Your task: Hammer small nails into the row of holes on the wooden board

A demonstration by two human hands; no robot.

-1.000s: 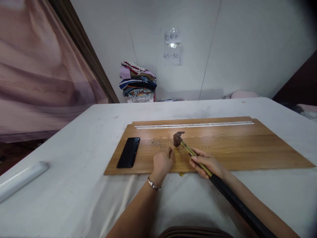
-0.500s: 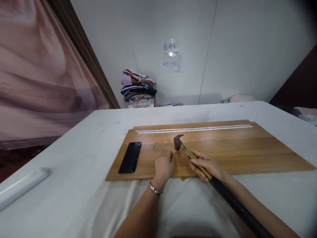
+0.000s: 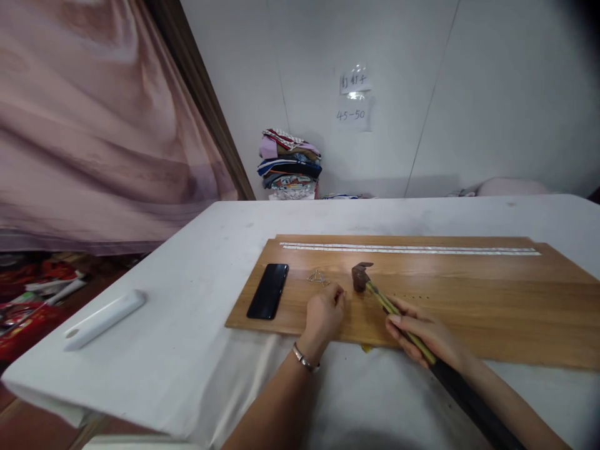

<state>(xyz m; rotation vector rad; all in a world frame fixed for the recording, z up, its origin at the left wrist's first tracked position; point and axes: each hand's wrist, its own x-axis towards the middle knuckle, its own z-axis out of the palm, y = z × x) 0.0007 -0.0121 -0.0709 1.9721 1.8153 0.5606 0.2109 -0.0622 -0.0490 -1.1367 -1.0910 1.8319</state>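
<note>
A long wooden board (image 3: 469, 300) lies on the white table (image 3: 187, 350). My right hand (image 3: 424, 334) is closed round the yellow-and-black handle of a hammer (image 3: 362, 277), whose dark head rests on or just above the board. My left hand (image 3: 324, 312) sits on the board just left of the hammer head, fingers pinched together; what they hold is too small to make out. A small heap of loose nails (image 3: 319, 277) lies just beyond that hand. A row of tiny dark dots (image 3: 410, 297) marks the board right of the hammer head.
A black phone (image 3: 269, 290) lies on the board's left end. A pale strip (image 3: 407, 249) runs along the board's far edge. A white oblong object (image 3: 104, 310) lies near the table's left edge. Folded clothes (image 3: 289, 164) are stacked by the wall; a pink curtain (image 3: 94, 125) hangs left.
The view has swung to the left, showing more floor and curtain. Both hands and the hammer keep nearly the same pose on the board.
</note>
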